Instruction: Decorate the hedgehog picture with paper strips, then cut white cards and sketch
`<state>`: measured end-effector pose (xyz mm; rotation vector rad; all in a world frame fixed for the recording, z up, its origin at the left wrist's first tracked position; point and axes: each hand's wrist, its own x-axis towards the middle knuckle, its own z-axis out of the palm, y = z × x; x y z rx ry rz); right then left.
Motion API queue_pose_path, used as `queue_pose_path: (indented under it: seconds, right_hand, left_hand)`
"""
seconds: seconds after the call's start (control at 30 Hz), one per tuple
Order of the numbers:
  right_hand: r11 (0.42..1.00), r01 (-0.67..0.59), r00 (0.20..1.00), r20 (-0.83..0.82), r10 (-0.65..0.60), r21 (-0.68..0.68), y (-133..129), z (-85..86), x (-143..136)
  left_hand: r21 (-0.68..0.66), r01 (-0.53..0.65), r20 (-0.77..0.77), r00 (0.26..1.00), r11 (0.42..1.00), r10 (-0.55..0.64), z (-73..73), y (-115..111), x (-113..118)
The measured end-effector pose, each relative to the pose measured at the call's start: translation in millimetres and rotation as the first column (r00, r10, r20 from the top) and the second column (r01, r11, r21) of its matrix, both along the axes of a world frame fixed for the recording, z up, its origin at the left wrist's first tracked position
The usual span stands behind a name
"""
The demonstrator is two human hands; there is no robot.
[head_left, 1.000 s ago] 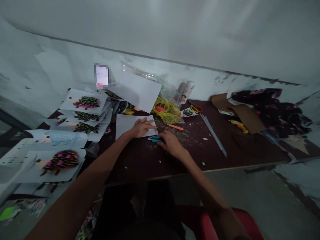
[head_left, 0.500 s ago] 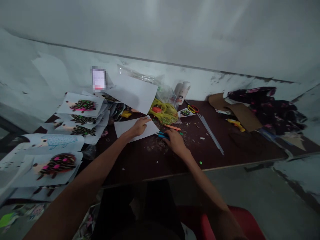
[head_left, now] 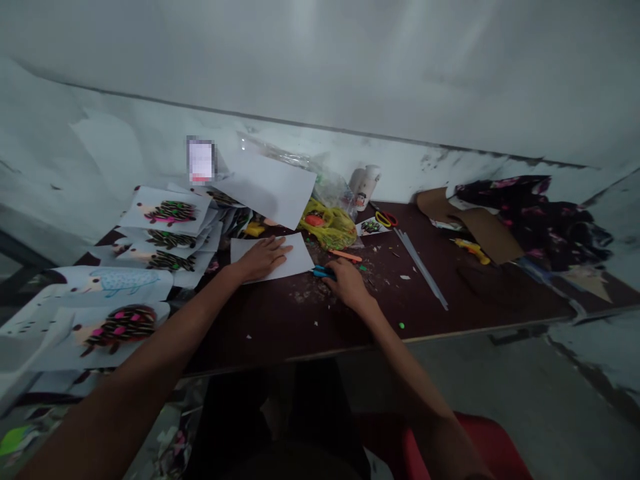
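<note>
A white sheet of paper (head_left: 297,257) lies on the dark table, and my left hand (head_left: 263,258) rests flat on it with the fingers spread. Just right of the paper, my right hand (head_left: 347,283) is closed around a blue-handled tool (head_left: 324,271), whose tip points left toward the paper's edge. An orange stick (head_left: 346,255) lies just beyond my right fingers. Behind the hands sit a yellow-green plastic bag (head_left: 330,227) with something red in it and a larger white sheet (head_left: 280,190) leaning at the back.
Hedgehog pictures (head_left: 173,210) are stacked at the left. Yellow and red scissors (head_left: 385,219), a white bottle (head_left: 367,187) and clear sticks (head_left: 423,270) stand or lie right of the bag. Farther right are a yellow glue gun (head_left: 473,250), brown cardboard (head_left: 487,233) and dark cloth (head_left: 545,220).
My left hand has slid left on the paper and its fingers have spread flat. The paper has shifted slightly and lies straighter. My right hand has hardly moved.
</note>
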<state>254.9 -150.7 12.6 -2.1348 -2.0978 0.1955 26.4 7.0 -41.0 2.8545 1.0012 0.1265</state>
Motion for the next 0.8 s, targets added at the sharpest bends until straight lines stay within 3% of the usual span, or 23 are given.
queue_pose_path:
  seconds: [0.13,0.3,0.57,0.7,0.8]
  right_hand:
    - [1.000,-0.024,1.000,0.006,0.024,0.008,7,4.8,-5]
    - [0.999,-0.048,0.998,0.032,0.048,-0.007,16,8.9,-5]
    - [0.998,-0.064,0.998,-0.015,0.064,0.017,20,8.8,4]
    - [0.996,-0.071,0.997,0.001,0.071,0.048,25,7.4,1]
    - [0.997,-0.065,0.998,0.014,0.064,0.049,28,7.3,0]
  left_hand:
    - [-0.002,-0.156,0.048,0.987,0.988,0.156,-5.6,-10,9]
    - [-0.041,-0.329,0.045,0.943,0.944,0.330,-1.0,-25,22]
    - [-0.044,-0.231,-0.010,0.973,0.972,0.230,17.5,-21,10]
    - [-0.065,-0.304,-0.012,0.953,0.950,0.304,11.5,-27,11]
    - [-0.055,-0.422,0.024,0.906,0.905,0.423,7.2,-36,19]
